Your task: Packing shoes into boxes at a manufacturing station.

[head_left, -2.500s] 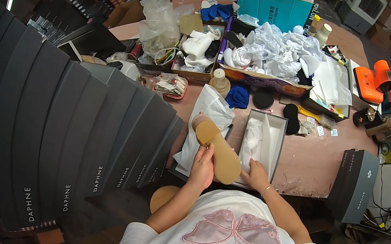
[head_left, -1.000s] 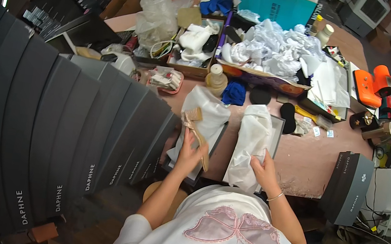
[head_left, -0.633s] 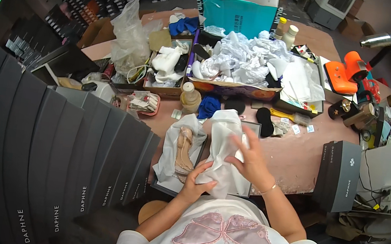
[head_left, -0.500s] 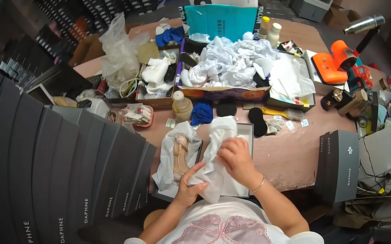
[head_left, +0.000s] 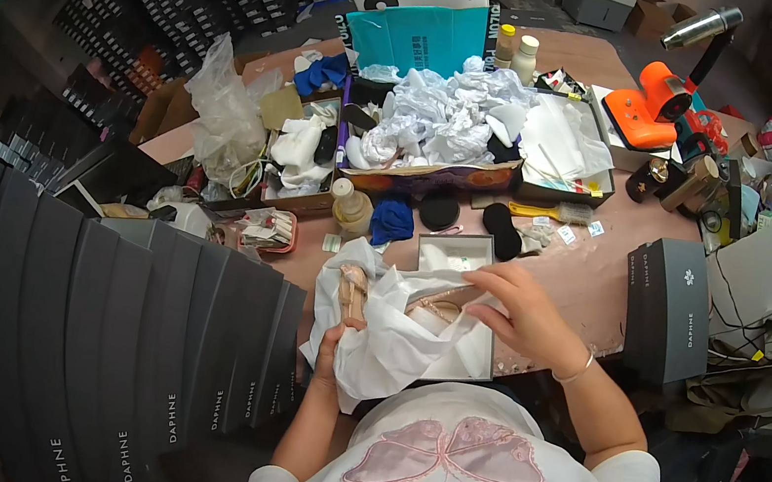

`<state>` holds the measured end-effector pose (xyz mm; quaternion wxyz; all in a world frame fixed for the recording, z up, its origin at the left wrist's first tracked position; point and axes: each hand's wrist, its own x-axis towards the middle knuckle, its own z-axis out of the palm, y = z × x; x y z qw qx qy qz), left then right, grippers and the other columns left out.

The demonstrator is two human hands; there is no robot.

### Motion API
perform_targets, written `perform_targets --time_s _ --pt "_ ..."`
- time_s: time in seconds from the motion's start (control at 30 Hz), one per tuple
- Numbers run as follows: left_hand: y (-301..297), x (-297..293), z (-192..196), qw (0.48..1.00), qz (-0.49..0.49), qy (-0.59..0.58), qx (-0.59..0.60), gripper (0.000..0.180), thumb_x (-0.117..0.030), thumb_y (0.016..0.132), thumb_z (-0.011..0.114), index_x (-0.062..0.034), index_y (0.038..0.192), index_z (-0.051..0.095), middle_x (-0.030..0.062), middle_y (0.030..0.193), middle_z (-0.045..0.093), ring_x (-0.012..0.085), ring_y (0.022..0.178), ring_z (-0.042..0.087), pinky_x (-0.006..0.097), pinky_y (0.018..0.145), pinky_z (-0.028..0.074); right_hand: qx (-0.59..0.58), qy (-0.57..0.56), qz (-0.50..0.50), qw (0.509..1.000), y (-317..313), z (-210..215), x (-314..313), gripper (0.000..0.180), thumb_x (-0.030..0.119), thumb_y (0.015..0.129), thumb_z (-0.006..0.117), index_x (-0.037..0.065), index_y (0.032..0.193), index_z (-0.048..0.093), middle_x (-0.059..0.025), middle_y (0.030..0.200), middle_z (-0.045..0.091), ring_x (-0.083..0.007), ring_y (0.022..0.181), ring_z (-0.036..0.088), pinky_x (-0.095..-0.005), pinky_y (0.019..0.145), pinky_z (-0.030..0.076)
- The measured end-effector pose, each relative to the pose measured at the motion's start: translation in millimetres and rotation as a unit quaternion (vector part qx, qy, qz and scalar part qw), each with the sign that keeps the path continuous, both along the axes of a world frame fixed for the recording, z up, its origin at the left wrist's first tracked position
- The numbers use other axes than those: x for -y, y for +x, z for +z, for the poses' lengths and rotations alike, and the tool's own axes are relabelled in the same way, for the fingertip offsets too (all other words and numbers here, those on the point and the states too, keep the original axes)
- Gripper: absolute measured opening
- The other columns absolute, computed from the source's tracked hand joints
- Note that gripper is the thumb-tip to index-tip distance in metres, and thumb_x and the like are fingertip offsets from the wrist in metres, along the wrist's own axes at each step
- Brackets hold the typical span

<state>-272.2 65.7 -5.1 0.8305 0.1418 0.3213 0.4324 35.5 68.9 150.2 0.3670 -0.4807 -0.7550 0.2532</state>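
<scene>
"Pinkish tabletop (head_left: 581, 270) is crowded around a paper-filled carton (head_left: 430, 181). How much is done?"

"One beige sandal (head_left: 351, 294) is already uncovered at the left, on white tissue paper (head_left: 389, 351). Second sandal (head_left: 442, 307) is seen inside partly opened paper, over the open shoebox (head_left: 476, 362). It seems that some opening of paper is left."

"How are these touched?"

"Left hand (head_left: 328, 350) is placed at the paper's left edge; its fingers are partly hidden, so its grip cannot be told. Right hand (head_left: 527, 314) is held with thumb and fingers wide apart, beside the paper's right edge."
</scene>
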Motion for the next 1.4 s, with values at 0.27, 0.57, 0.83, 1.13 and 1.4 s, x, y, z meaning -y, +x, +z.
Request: perform_targets --time_s 0.27,0.57,0.83,1.13,1.4 --pt "4.9 25.7 -78.1 0.995 0.077 0.032 0.047 0.049 -0.044 0.098 0.039 -0.0063 0.129 0.045 0.0116 0.127 0.054 0.0241 0.118 0.052 0.041 0.102 0.041 -0.133 -0.348 0.006 0.928 6.2 -82.5 37.9 0.020 0.011 0.085 0.059 -0.002 0.100 0.065 -0.0035 0.074 0.064 -0.0116 0.063 0.055 -0.0270 0.062 0.046" --pt "-4.2 -13.4 -57.5 0.942 0.009 0.136 -0.305 0.033 -0.022 0.096 0.050 -0.0019 0.123 0.052 0.0124 0.121 0.058 0.0238 0.106 0.059 0.036 0.093 0.047 -0.267 -0.295 -0.068 0.915 57.9 -91.3 58.1 0.018 0.007 0.089 0.058 -0.002 0.104 0.064 0.0055 0.078 0.059 -0.0041 0.070 0.050 -0.0219 0.063 0.044" --pt "46.6 -48.7 92.4 0.806 0.161 0.455 -0.342 0.020 -0.019 0.094 0.053 -0.0023 0.105 0.054 0.0142 0.121 0.053 0.0292 0.117 0.051 0.041 0.096 0.044 -0.343 -0.190 -0.354 0.849 131.0 -131.7 63.7 0.027 0.019 0.096 0.053 -0.006 0.104 0.061 -0.0057 0.094 0.063 -0.0087 0.082 0.059 -0.0248 0.071 0.049" --pt "150.7 -18.1 -9.7 0.966 -0.164 0.195 -0.044 0.069 -0.037 0.089 0.062 -0.0074 0.142 0.029 0.0146 0.139 0.042 0.0293 0.126 0.045 0.045 0.102 0.039 -0.613 -0.327 -0.221 0.685 12.9 -95.7 60.6 0.043 0.011 0.094 0.052 -0.003 0.133 0.039 -0.0131 0.124 0.053 -0.0198 0.107 0.058 -0.0330 0.087 0.049" --pt "121.7 -24.8 11.2 0.993 -0.082 -0.004 0.089 0.049 -0.033 0.101 0.039 -0.0074 0.141 0.030 0.0172 0.122 0.053 0.0263 0.112 0.056 0.041 0.095 0.048 -0.034 -0.097 0.063 0.993 -3.3 -62.9 34.4 0.068 0.018 0.076 0.071 0.008 0.137 0.043 -0.0208 0.134 0.042 -0.0398 0.125 0.040 -0.0424 0.106 0.033"
